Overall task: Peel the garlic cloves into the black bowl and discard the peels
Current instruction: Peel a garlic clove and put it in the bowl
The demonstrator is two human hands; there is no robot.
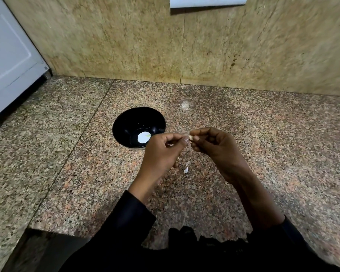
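Observation:
A black bowl (126,122) stands on the speckled granite counter, with a bright white patch on its bottom. Just right of and in front of the bowl, both hands are raised above the counter. My right hand (214,150) pinches a small pale garlic clove (190,138) between thumb and fingers. My left hand (163,152) meets it fingertip to fingertip and pinches at the clove's skin. A small white peel piece (186,170) lies on the counter below the hands, and another pale scrap (176,164) shows beside the left hand.
A stone backsplash wall (185,46) rises behind the counter. A white appliance (10,61) stands at the far left on small feet. A white object (208,1) hangs on the wall at the top. The counter's front edge (47,231) drops off at lower left.

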